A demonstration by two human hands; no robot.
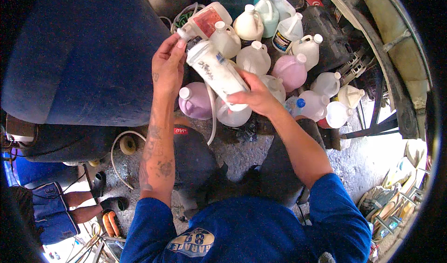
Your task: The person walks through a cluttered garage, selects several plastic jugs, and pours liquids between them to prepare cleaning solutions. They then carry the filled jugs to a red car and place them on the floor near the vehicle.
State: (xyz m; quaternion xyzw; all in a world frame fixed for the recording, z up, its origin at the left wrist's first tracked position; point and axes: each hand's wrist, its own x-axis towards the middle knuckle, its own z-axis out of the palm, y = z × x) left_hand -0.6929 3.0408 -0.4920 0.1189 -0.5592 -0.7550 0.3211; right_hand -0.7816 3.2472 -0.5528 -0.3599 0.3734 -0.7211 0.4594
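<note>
A white cylindrical canister [216, 74] with smudged dark marks is held tilted in front of me, its wide grey-white collar toward the upper left. My right hand [258, 95] wraps around its lower end. At the top, the thumb and fingers of my left hand [168, 60] pinch a small white fitting [182, 33] next to a dark part of the canister's head. A pale hose [213, 118] hangs down beside the canister; its upper end is hidden behind it. Just below stand a jug of purple liquid [195, 102] and a clear jug [233, 116].
Several plastic jugs [253, 58] crowd the floor ahead, some with pink or pale liquid. A large dark blue panel [84, 53] fills the left. A curved metal frame [391, 44] borders the right. Another person's legs [81, 205] show at lower left. A loose hose [113, 156] curves nearby.
</note>
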